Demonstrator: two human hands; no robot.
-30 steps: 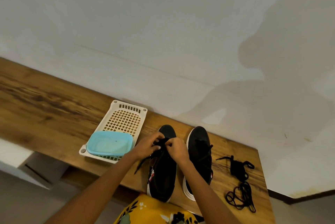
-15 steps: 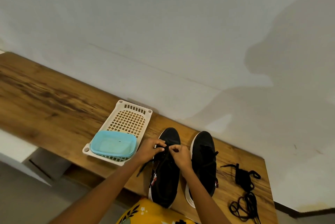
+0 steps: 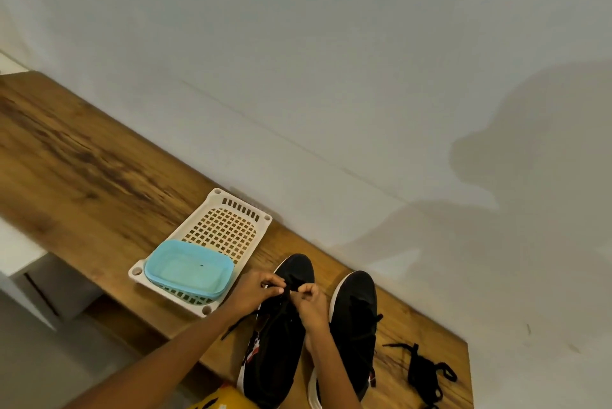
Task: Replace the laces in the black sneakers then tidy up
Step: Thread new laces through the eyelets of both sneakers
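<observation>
Two black sneakers stand side by side on the wooden table [image 3: 82, 177], toes toward the wall. Over the left sneaker [image 3: 281, 342], my left hand [image 3: 253, 289] and my right hand [image 3: 311, 301] each pinch the black lace near the toe end of the lacing. A loose lace end [image 3: 238, 326] trails out to the left under my left wrist. The right sneaker [image 3: 356, 319] is laced, with lace ends sticking out at its right side. A bundle of loose black laces [image 3: 424, 372] lies on the table to the right of the shoes.
A white perforated plastic basket [image 3: 228, 226] sits left of the shoes with a light blue tub [image 3: 188, 268] inside its near end. The wall runs close behind the table. The table's right end lies just past the loose laces.
My head has tilted up, so shoes and hands sit lower in view. Both hands have moved slightly toward the toe of the left sneaker, still pinching the lace.
</observation>
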